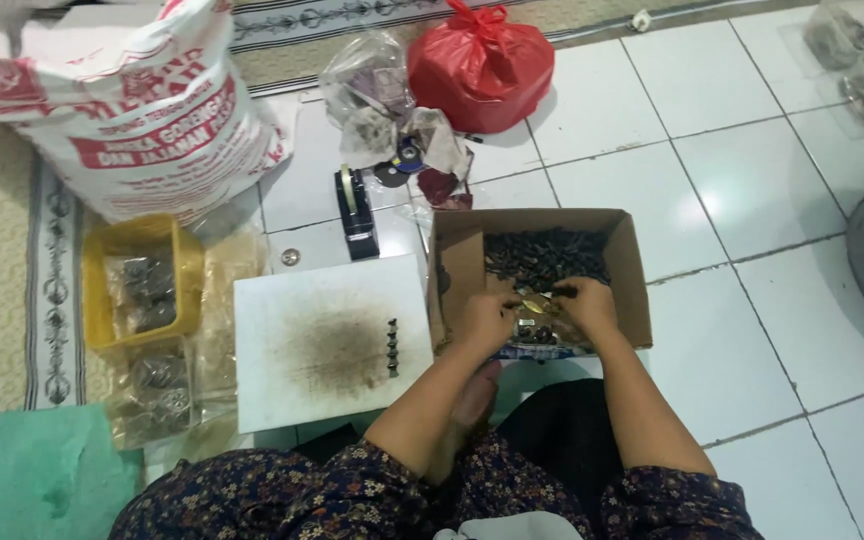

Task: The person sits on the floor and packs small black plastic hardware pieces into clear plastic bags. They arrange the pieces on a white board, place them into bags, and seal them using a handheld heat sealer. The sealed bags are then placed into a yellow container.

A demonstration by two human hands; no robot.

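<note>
Hands meet low in the cardboard box point(624, 262), forearms angled inward from the lap. Left hand point(487, 320) curls knuckles-up over the dark small parts point(544, 258) heaped just ahead of the fingers; right hand point(586, 305) bends in beside it, fingertips close together, pinching at a small brassy piece point(532, 305) between them. Whether either hand is fully clenched, I can't tell. Left of the hands lies a smudged white board point(332, 340) carrying a short row of dark pieces point(391, 347).

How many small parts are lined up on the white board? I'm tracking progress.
5, as far as the blur allows: dark small parts in one short column near the white board right edge, beside the cardboard box.
</note>
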